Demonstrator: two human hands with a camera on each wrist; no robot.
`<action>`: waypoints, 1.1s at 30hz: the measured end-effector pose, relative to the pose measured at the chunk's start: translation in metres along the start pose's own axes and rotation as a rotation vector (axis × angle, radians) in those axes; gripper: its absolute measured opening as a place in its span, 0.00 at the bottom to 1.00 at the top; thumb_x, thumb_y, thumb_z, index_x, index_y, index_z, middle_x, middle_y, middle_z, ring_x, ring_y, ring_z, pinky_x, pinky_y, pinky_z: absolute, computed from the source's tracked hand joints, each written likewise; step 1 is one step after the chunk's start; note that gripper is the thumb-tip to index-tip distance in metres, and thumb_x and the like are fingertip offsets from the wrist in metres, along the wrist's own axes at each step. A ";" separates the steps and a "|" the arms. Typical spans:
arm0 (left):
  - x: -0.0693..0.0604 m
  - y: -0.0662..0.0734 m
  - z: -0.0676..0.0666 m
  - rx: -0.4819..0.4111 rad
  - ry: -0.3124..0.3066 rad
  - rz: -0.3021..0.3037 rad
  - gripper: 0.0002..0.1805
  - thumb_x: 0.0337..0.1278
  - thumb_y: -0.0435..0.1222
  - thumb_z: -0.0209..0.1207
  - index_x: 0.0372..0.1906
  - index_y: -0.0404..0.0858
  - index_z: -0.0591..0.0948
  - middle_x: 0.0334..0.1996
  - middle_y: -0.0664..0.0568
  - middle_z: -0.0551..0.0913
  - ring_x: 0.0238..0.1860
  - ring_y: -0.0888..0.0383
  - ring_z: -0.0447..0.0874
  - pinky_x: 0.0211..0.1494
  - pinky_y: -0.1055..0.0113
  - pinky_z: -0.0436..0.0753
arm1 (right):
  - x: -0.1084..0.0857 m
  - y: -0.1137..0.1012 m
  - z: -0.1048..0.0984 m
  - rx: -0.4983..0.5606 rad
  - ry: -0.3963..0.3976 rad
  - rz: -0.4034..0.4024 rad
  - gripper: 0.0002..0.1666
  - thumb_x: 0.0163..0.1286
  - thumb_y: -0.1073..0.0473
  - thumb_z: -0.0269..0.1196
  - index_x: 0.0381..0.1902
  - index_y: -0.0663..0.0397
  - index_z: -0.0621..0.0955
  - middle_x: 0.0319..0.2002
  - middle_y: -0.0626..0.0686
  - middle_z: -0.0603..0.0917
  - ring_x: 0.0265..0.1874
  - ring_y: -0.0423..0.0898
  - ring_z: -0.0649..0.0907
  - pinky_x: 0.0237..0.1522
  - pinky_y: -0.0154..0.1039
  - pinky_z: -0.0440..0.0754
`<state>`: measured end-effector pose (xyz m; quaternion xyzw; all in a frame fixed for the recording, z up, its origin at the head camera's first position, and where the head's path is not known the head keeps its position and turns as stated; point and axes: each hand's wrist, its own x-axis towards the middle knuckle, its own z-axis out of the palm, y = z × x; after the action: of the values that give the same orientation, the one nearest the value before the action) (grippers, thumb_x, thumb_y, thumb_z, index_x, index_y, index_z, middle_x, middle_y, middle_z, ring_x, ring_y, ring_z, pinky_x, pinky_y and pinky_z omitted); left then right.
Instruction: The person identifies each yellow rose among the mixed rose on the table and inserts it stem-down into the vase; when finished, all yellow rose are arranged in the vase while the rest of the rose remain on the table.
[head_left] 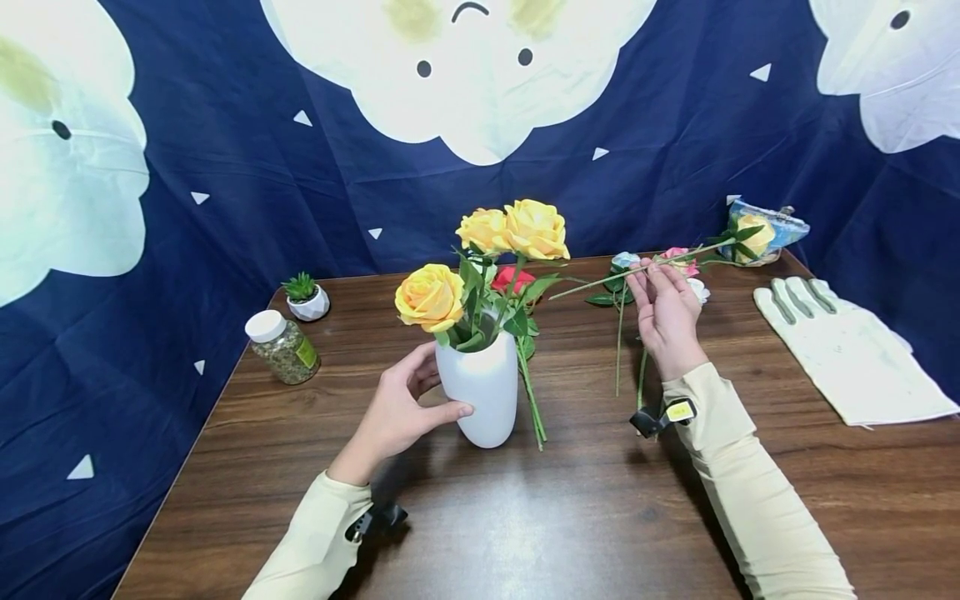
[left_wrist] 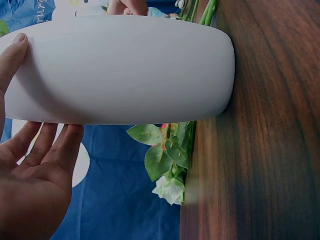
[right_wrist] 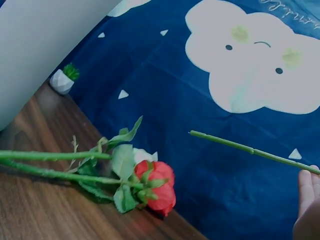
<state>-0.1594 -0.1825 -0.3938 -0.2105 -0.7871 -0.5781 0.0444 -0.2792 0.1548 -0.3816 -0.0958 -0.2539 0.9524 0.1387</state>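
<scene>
A white vase (head_left: pixel 483 396) stands on the wooden table, with several yellow roses (head_left: pixel 431 297) in its mouth. My left hand (head_left: pixel 397 408) grips the vase's left side, thumb across the front and fingers round the back. To the right, my right hand (head_left: pixel 667 312) pinches the stem of another yellow rose (head_left: pixel 754 237) between thumb and fingertips. That rose's bloom points right, and its bare stem end (right_wrist: pixel 220 139) points left toward the vase, above the table. Behind the vase lie a red rose (right_wrist: pixel 157 187) and a white rose (left_wrist: pixel 169 190), their stems on the tabletop.
Blue and pink flowers (head_left: pixel 678 260) lie beyond my right hand. At the left are a lidded jar (head_left: pixel 288 354) and a small potted succulent (head_left: pixel 307 300). White gloves (head_left: pixel 855 358) lie at the right, near a blue patterned pouch (head_left: pixel 787 227). A navy cloth (head_left: pixel 247 167) hangs behind the table.
</scene>
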 end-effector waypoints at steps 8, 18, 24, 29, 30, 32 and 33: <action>0.000 0.000 0.000 -0.005 0.000 0.005 0.42 0.45 0.24 0.77 0.69 0.31 0.74 0.59 0.38 0.84 0.57 0.59 0.85 0.64 0.64 0.83 | -0.013 -0.013 0.015 0.074 -0.027 -0.035 0.09 0.77 0.75 0.54 0.35 0.63 0.73 0.29 0.57 0.87 0.29 0.48 0.89 0.35 0.36 0.91; 0.000 0.000 0.000 0.002 0.001 -0.002 0.42 0.44 0.24 0.77 0.69 0.31 0.74 0.60 0.38 0.83 0.59 0.53 0.85 0.64 0.62 0.83 | -0.041 -0.028 0.037 0.131 -0.118 -0.106 0.09 0.77 0.75 0.53 0.35 0.67 0.76 0.30 0.59 0.87 0.29 0.49 0.89 0.36 0.37 0.91; 0.000 0.000 0.000 0.002 0.001 0.001 0.42 0.44 0.24 0.77 0.69 0.31 0.74 0.59 0.38 0.84 0.58 0.55 0.85 0.64 0.63 0.83 | -0.061 -0.036 0.050 0.169 -0.119 -0.119 0.11 0.78 0.75 0.52 0.34 0.68 0.77 0.28 0.60 0.87 0.27 0.50 0.89 0.33 0.37 0.91; 0.000 -0.001 0.000 0.008 0.001 0.004 0.42 0.45 0.25 0.77 0.69 0.31 0.74 0.59 0.39 0.84 0.58 0.55 0.85 0.64 0.62 0.83 | -0.075 -0.043 0.057 0.157 -0.138 -0.162 0.09 0.77 0.75 0.53 0.35 0.67 0.77 0.28 0.59 0.87 0.28 0.50 0.89 0.34 0.37 0.90; 0.000 -0.001 0.000 0.009 0.001 0.004 0.42 0.45 0.25 0.78 0.69 0.31 0.74 0.59 0.39 0.84 0.58 0.55 0.85 0.64 0.62 0.83 | -0.077 -0.044 0.058 0.163 -0.141 -0.166 0.09 0.77 0.75 0.53 0.35 0.68 0.77 0.28 0.59 0.87 0.28 0.50 0.89 0.34 0.37 0.91; 0.000 -0.001 0.000 0.012 0.002 0.003 0.42 0.45 0.25 0.78 0.69 0.32 0.74 0.59 0.39 0.84 0.58 0.54 0.85 0.64 0.62 0.83 | -0.081 -0.047 0.060 0.174 -0.144 -0.169 0.08 0.77 0.75 0.53 0.35 0.68 0.77 0.28 0.59 0.87 0.27 0.50 0.88 0.33 0.37 0.90; 0.000 -0.001 0.000 0.011 0.002 0.003 0.42 0.45 0.25 0.78 0.69 0.32 0.74 0.59 0.39 0.84 0.58 0.54 0.85 0.64 0.62 0.83 | -0.083 -0.048 0.061 0.179 -0.144 -0.168 0.08 0.77 0.75 0.53 0.35 0.68 0.78 0.28 0.59 0.87 0.27 0.50 0.88 0.32 0.37 0.90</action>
<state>-0.1600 -0.1829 -0.3945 -0.2107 -0.7900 -0.5738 0.0472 -0.2057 0.1406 -0.2957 0.0070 -0.1845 0.9607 0.2074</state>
